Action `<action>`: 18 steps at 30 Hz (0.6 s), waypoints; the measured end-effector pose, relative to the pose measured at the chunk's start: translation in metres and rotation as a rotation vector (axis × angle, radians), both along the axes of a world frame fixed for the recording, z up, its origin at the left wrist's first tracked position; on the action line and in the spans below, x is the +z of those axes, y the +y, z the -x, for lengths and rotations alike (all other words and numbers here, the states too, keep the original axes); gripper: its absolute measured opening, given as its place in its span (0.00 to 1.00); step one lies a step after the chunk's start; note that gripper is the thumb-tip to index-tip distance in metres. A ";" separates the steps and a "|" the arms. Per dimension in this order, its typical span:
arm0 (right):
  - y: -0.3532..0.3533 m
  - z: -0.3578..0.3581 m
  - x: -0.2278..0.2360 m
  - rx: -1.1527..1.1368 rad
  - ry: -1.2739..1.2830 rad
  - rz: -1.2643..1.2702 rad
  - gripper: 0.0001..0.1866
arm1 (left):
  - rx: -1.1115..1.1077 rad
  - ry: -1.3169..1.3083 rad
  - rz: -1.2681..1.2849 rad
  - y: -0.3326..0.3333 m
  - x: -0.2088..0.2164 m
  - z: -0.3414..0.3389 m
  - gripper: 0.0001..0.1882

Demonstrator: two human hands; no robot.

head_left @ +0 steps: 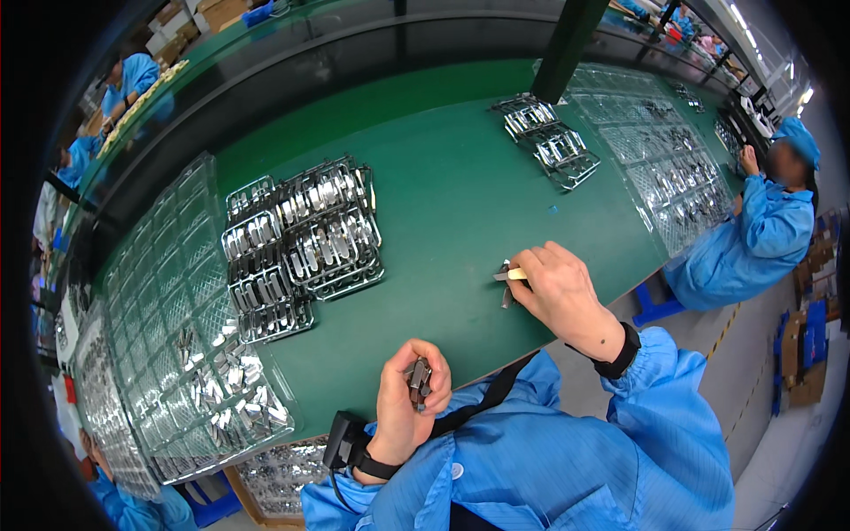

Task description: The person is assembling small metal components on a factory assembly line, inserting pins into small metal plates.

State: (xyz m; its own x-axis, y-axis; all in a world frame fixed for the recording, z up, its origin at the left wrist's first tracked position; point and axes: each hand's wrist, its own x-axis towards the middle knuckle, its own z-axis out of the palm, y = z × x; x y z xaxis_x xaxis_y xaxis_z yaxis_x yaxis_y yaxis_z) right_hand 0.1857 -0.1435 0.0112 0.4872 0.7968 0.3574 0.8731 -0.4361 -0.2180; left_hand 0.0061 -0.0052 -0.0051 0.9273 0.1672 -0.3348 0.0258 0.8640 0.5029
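The largest item is the green table (434, 190), which extends ahead of both my hands. Next in size, a clear partitioned tray (146, 354) lies to the left of my left hand, loose metal pieces (252, 411) scattered in its near part. Another clear tray (598, 88) lies ahead and to the right of my right hand.

The near wire racks (356, 285), loaded with shiny strips, stand ahead and to the left of my left hand. The far wire racks (580, 180) stand straight ahead of my right hand, well apart from it.

My left hand (395, 411) is half curled, palm partly upward, cupping a small bunch of dark metal pieces (420, 380); the exact count cannot be told. Their long axes run roughly away from my body.

My right hand (560, 290) is pinched nearly closed — thumb and forefinger on a short pale-yellow strip (518, 274). A dark metal piece (500, 277) projects leftward from the fingertips, its long axis about crosswise to me; whether it is joined to the strip I cannot tell.

The governing relation, in my judgement: that piece lies just left of my right fingertips — the right hand clearly nearer — with the cupped bunch to its left and closer to my body.
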 end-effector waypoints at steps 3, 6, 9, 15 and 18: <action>0.004 -0.001 -0.002 -0.008 -0.098 0.082 0.08 | 0.014 -0.004 0.046 0.000 0.000 -0.001 0.16; 0.005 -0.002 -0.001 0.012 -0.165 0.154 0.08 | 0.010 0.005 0.053 0.002 -0.004 0.000 0.15; 0.011 -0.001 -0.001 0.052 -0.227 0.252 0.07 | 0.001 0.021 0.036 0.003 -0.004 0.001 0.13; 0.012 -0.010 0.007 0.159 0.006 0.102 0.08 | 0.002 0.047 -0.041 0.002 -0.001 0.003 0.10; 0.020 0.012 0.034 0.102 0.605 0.018 0.08 | -0.017 0.064 -0.147 -0.001 0.004 0.000 0.09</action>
State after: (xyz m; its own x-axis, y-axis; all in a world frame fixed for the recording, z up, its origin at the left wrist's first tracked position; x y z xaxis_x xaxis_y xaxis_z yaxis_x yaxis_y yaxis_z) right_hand 0.1734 -0.1238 0.0450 0.5206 0.8534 0.0270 0.6342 -0.3654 -0.6814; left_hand 0.0060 -0.0065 -0.0010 0.9081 0.2034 -0.3661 0.0754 0.7805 0.6206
